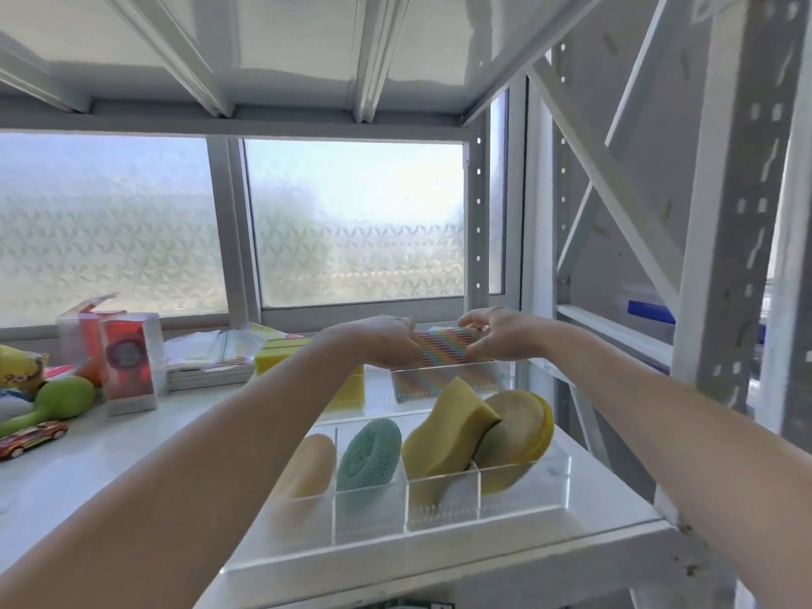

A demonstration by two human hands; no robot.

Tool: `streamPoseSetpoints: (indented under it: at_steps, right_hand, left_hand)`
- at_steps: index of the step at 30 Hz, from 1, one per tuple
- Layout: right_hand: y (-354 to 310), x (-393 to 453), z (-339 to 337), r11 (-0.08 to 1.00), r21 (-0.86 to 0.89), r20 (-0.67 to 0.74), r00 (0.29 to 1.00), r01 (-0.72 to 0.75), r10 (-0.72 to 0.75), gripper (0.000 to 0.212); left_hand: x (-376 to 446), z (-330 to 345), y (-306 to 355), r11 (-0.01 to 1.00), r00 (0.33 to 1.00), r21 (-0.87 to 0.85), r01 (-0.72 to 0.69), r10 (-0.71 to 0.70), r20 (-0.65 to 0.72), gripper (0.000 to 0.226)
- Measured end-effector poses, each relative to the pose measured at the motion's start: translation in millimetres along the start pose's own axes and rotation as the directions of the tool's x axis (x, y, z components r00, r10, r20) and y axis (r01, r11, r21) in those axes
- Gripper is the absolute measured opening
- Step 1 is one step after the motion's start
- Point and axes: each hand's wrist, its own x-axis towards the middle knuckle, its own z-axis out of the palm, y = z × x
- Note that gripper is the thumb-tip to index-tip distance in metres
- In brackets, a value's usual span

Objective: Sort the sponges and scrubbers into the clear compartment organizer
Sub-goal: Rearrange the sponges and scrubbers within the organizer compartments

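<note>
Rainbow-striped sponge: held between both hands over the far row of the clear organizer, its lower edge at the rim.
Left hand: fingers curled, pinching the sponge's left end.
Right hand: fingers bent, thumb below, pinching the right end.
Arms: both stretched forward, wrists level, forearms converging.
Front row: tan sponge, green scrubber, yellow sponge, round mesh scrubber, each standing upright in its own compartment.
</note>
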Motion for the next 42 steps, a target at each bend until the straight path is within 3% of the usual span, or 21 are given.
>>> streamPoseSetpoints:
  at_steps: [4, 8, 15, 21, 25, 31, 33, 38, 42]
  right_hand:
    - [0, 0, 1, 1.000, 0.005, -0.010, 1.000, 0.008, -0.008, 0.058]
    - [-5, -1, 2, 0.999, -0.027, 0.003, 1.000, 0.022, -0.022, 0.066]
    - [-10, -1, 4, 0.999, -0.039, 0.021, 0.999, 0.036, -0.036, 0.049]
    - [-9, -4, -1, 0.999, -0.023, -0.004, 0.999, 0.040, -0.040, 0.057]
    - [-10, -18, -10, 0.996, -0.058, -0.091, 0.993, 0.074, -0.079, 0.061]
    - [-22, -76, -21, 0.973, -0.116, -0.230, 0.948, 0.198, -0.221, 0.056]
    - [-20, -97, -22, 0.975, -0.109, -0.181, 0.960, 0.195, -0.212, 0.055]
    - [-7, -122, -12, 0.987, -0.126, 0.091, 0.992, 0.096, -0.085, 0.064]
    - [2, -126, -7, 0.992, -0.101, 0.178, 0.982, 0.074, -0.055, 0.059]
  left_hand:
    - [2, 1, -4, 1.000, 1.000, 0.005, 0.002, -0.002, 0.006, 0.049]
    - [2, 0, -2, 1.000, 1.000, 0.003, -0.010, 0.010, -0.009, 0.049]
    - [0, 1, -2, 1.000, 1.000, 0.014, -0.022, 0.022, -0.021, 0.045]
    - [-5, -3, 2, 0.999, 0.998, -0.016, -0.029, 0.028, -0.049, 0.052]
    - [-18, -10, 8, 0.987, 0.979, -0.042, -0.158, 0.150, -0.141, 0.066]
    - [-64, -9, 23, 0.906, 0.903, -0.148, -0.397, 0.356, -0.241, 0.067]
    - [-75, -1, 23, 0.887, 0.901, -0.193, -0.420, 0.381, -0.209, 0.070]
    - [-84, 18, 20, 0.921, 0.940, -0.186, -0.341, 0.338, -0.052, 0.074]
    - [-83, 29, 16, 0.929, 0.950, -0.199, -0.312, 0.312, -0.028, 0.072]
